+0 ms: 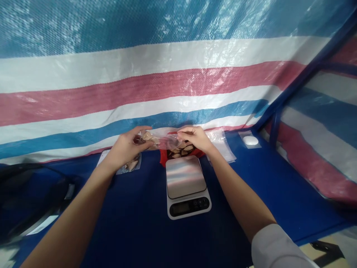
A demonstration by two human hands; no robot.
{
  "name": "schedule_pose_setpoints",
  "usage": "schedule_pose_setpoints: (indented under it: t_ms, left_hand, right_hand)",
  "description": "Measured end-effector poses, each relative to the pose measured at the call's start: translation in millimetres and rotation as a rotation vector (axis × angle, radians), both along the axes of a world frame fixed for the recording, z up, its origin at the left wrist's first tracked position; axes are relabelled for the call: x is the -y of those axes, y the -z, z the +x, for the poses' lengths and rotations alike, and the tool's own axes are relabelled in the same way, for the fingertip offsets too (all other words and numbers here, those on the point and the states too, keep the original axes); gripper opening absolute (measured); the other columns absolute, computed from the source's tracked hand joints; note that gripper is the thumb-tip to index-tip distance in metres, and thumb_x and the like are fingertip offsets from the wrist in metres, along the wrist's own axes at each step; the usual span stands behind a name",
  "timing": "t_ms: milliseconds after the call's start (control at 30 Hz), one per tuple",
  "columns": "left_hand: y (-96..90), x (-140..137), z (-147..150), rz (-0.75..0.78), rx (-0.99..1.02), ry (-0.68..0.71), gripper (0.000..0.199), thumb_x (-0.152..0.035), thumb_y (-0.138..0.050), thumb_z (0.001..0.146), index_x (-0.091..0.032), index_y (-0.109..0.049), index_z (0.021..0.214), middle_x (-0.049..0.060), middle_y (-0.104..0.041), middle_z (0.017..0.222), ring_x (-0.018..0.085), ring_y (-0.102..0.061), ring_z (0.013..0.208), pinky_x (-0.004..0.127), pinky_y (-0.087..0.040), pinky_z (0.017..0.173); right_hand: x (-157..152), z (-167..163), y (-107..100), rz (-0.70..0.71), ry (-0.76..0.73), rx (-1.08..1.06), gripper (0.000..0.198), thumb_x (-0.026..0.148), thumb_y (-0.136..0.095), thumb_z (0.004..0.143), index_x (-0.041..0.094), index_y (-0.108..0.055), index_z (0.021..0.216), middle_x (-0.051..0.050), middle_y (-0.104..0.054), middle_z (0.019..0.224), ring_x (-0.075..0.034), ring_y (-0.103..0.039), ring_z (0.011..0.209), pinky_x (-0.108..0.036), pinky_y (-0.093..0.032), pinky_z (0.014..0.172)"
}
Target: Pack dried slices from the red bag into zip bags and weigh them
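While the left hand [125,147] grasps the bag [163,143] by its filled end, the right hand [198,138] pinches the other, the bag's length running crosswise at frame centre, beyond the scale [186,178].

Over at the near right, I can see a pale greyish-white sleeve [279,245], softly creased, its curved hem ending around the elbow. Beyond it the right forearm [237,190] is bare and slim, narrowing toward the wrist. The left forearm [92,197] is bare too, as far as I can see. Both the left hand [124,147] and the right hand [197,138] are bare, with slender fingers.
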State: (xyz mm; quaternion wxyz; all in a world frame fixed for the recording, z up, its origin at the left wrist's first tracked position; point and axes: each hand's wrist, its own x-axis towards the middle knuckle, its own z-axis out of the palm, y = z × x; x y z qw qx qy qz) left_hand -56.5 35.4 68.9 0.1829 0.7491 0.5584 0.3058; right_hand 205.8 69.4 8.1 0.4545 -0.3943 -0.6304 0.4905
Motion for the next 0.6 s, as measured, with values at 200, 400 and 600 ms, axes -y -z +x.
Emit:
schedule_pose_setpoints:
  t_ms: [200,400,600]
  left_hand:
    - [-3.8,-7.1,0.3,0.004,-0.010,0.026,0.058,-0.051,-0.075,0.069,-0.028,-0.069,0.122,-0.002,-0.066,0.069,0.018,-0.063,0.062,0.029,-0.051,0.061]
    - [-3.2,-7.3,7.1,-0.090,0.204,0.022,0.059,-0.059,-0.080,0.066,-0.023,-0.072,0.112,0.004,-0.076,0.090,0.025,-0.073,0.083,0.034,-0.060,0.074]
    - [-2.1,-9.2,6.5,-0.068,0.204,0.017,0.048,-0.062,-0.073,0.074,-0.022,-0.078,0.100,0.007,-0.077,0.113,0.030,-0.071,0.108,0.040,-0.056,0.099]
  right_hand:
    - [-2.3,0.7,7.1,-0.044,-0.013,0.128,0.020,0.036,-0.071,0.081,0.018,-0.079,0.089,-0.003,-0.075,0.080,-0.014,-0.067,0.072,-0.024,-0.054,0.061]
    - [1.3,0.7,4.6,-0.157,-0.007,0.085,0.015,0.032,-0.072,0.079,0.019,-0.079,0.082,-0.002,-0.073,0.075,-0.011,-0.062,0.061,-0.024,-0.055,0.057]
    - [2.0,-2.0,4.3,-0.189,0.000,0.056,0.011,0.029,-0.073,0.078,0.019,-0.078,0.078,-0.002,-0.073,0.073,-0.011,-0.061,0.059,-0.023,-0.055,0.054]
